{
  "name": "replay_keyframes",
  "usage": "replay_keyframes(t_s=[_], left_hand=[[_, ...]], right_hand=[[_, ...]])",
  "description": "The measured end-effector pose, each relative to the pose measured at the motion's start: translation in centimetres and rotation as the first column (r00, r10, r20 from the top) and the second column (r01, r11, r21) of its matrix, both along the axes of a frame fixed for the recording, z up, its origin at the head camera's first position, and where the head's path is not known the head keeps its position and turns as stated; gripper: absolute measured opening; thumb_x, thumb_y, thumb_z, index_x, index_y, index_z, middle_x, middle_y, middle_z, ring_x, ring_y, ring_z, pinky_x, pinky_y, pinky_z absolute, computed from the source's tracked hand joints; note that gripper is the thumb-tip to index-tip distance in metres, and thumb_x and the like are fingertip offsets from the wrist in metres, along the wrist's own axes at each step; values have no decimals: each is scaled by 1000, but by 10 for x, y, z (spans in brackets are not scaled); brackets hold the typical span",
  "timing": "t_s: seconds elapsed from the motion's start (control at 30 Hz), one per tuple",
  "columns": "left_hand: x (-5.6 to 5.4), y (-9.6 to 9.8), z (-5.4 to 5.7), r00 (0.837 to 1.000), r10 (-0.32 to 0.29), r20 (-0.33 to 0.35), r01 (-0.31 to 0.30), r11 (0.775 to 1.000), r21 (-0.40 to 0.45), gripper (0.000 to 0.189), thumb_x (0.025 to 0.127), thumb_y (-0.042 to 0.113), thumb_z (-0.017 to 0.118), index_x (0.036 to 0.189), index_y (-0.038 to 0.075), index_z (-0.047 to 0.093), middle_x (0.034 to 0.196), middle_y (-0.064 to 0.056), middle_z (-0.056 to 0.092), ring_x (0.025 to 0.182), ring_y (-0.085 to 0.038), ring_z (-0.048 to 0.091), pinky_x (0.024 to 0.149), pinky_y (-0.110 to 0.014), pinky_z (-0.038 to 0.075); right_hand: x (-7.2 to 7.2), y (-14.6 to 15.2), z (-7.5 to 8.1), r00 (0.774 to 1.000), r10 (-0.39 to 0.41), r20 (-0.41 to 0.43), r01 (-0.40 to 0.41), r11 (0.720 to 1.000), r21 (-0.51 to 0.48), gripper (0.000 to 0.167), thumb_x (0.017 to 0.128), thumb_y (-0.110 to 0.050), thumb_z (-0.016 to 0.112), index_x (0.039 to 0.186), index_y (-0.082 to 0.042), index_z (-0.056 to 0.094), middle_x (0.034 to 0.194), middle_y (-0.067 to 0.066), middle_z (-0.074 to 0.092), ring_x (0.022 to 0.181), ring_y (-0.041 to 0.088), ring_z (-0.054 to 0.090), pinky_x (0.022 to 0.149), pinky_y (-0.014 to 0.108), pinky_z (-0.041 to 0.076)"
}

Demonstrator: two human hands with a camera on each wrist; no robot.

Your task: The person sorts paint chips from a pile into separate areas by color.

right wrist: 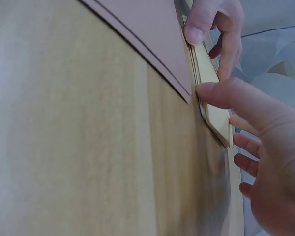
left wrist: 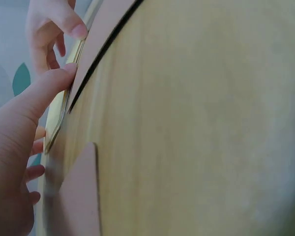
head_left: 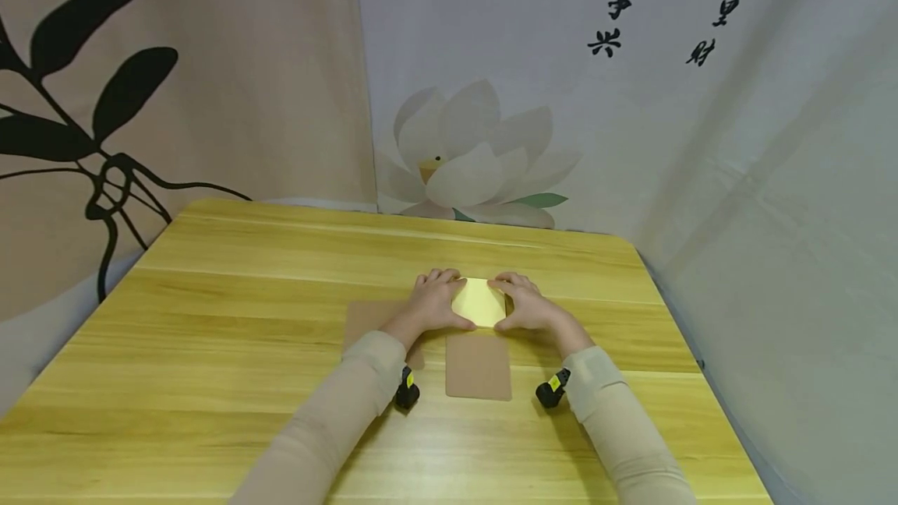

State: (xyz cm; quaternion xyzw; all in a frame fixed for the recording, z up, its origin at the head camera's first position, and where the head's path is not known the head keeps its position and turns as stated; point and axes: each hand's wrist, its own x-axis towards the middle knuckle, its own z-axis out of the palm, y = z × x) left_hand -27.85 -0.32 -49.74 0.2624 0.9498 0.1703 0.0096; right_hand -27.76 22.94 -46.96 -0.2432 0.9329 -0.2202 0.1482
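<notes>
A pale yellow, flat piece with cut-off corners (head_left: pixel 480 302) lies between both hands near the middle of the table. Its edge in the right wrist view shows several thin layers (right wrist: pixel 214 101). My left hand (head_left: pixel 435 304) holds its left side, thumb at the near edge and fingers round the far side. From the right, my right hand (head_left: pixel 531 306) grips it the same way, thumb at the near corner. Just nearer than the piece lies a brown square board (head_left: pixel 479 367) with rounded corners. Another brown board (head_left: pixel 362 319) is partly hidden under my left forearm.
The wooden table (head_left: pixel 210 380) has its far edge beyond the hands, against a hanging cloth (head_left: pixel 491 37) printed with a lotus. Dark wrist cameras (head_left: pixel 552 390) sit on both sleeves, low over the tabletop.
</notes>
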Motion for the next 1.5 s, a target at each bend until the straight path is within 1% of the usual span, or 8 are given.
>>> replay_keyframes(t_s=[0.2,0.4,0.5,0.7,0.87,1.03,1.2,1.5], left_hand=[[-2,1,-4,1000,-1,3,1,1000,-4,102,65,77,66,143,14,46,146,-3,38,127,-26,34,95,-44,29],[0,1,-1,1000,1,28,0,1000,-15,101,67,75,66,144,15,45,148,-3,36,129,-26,32,96,-45,28],[0,0,-1,1000,-10,26,10,1000,-11,101,67,76,65,144,14,45,148,-4,35,129,-27,31,97,-46,28],[2,-6,-1,999,-29,14,29,1000,13,103,67,78,63,145,13,44,150,-7,33,130,-31,30,97,-49,27],[5,-13,2,1000,-21,1,21,1000,20,104,67,79,62,145,13,44,151,-7,32,131,-30,30,97,-48,27],[11,-18,7,1000,-9,-23,9,1000,28,104,67,78,63,145,14,43,150,-6,32,131,-29,29,97,-47,27],[21,-26,12,999,-10,-45,12,999,33,103,67,77,64,146,14,42,149,-6,34,130,-28,30,97,-47,27],[39,-42,19,998,-44,-55,51,987,149,100,69,69,71,145,9,43,148,-11,36,130,-32,29,97,-51,23]], right_hand=[[-1,3,-3,1000,-9,21,10,1000,-5,86,77,-26,81,149,-11,36,151,13,26,137,35,18,106,59,20],[1,3,-4,999,-9,40,10,1000,-15,86,78,-25,79,150,-10,34,152,12,24,138,35,15,106,60,17],[1,4,-4,999,-8,42,8,1000,-14,86,79,-26,79,150,-11,33,152,12,23,139,35,14,107,60,14],[5,6,-3,1000,-31,-4,31,999,-8,89,76,-34,79,150,-12,34,154,11,22,140,35,11,108,60,10],[9,6,-1,997,-44,-63,43,999,-22,91,75,-39,80,149,-12,35,154,11,21,140,35,11,107,60,11],[18,4,2,992,-51,-119,50,999,-14,93,74,-46,79,149,-11,36,154,12,22,139,35,12,107,59,12],[27,-1,5,987,-50,-155,48,999,-17,96,74,-53,77,150,-11,34,154,13,22,140,33,12,108,55,9],[41,-10,6,973,-57,-223,42,997,-71,95,74,-55,76,149,-11,36,151,16,26,137,33,16,108,55,10]])
